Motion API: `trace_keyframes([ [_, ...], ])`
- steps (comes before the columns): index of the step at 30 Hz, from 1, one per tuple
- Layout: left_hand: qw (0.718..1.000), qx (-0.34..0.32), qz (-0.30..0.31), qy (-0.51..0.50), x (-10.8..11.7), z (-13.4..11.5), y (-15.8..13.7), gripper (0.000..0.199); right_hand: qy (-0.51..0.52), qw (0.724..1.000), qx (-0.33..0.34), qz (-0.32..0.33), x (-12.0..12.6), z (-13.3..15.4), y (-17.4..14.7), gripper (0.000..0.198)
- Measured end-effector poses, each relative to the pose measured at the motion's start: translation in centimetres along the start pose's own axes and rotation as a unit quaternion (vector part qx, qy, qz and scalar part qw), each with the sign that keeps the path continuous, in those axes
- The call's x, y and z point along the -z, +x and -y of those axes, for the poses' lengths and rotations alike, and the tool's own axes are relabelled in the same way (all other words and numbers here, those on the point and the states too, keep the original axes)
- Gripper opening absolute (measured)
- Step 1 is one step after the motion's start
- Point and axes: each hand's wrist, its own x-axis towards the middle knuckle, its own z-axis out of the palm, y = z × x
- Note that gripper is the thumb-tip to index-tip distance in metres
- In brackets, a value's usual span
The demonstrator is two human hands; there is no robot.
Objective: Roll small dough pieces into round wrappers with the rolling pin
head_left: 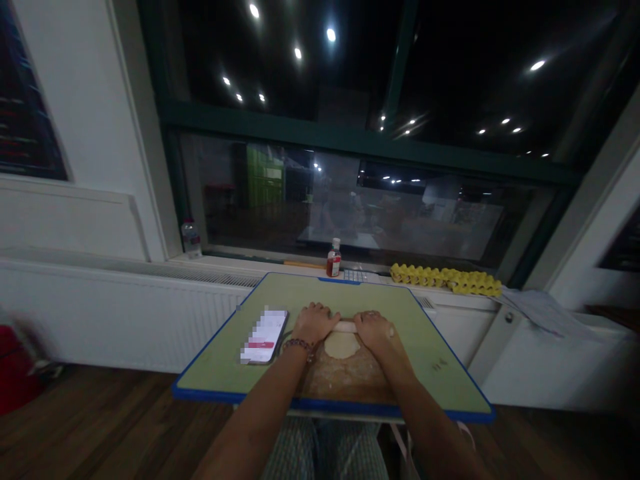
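Note:
A pale rolling pin lies crosswise at the far edge of a round, flat piece of dough. The dough rests on a brown floured board. My left hand, with a beaded bracelet at the wrist, is closed over the pin's left end. Over the right end, my right hand is closed in the same way. Only the middle of the pin shows between them. To the left of my left hand lies a phone with its screen lit.
The small green table has a blue rim. Beyond it, the windowsill holds a small bottle of reddish liquid, yellow egg trays, and a clear plastic bottle. A white radiator runs along the wall. Something red stands at far left.

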Motion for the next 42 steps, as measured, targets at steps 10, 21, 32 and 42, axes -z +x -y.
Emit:
trace_keyframes([
  [10,0.999,-0.001,-0.017,0.045,-1.4,1.3,2.2,0.027,0.022,0.999,-0.034,0.032,1.0,0.4,2.5,0.036],
  [21,0.999,0.002,-0.016,0.038,-1.4,1.2,2.1,0.026,0.025,0.999,-0.027,0.031,0.4,0.2,2.5,0.035],
  [32,0.999,0.009,-0.031,0.032,-0.8,0.1,0.3,0.037,0.056,0.998,-0.032,0.014,-0.6,-0.3,0.3,0.033],
  [42,0.998,0.005,-0.036,0.053,-1.2,0.6,1.4,0.027,0.04,0.999,-0.025,0.01,-0.1,0.3,2.3,0.029],
])
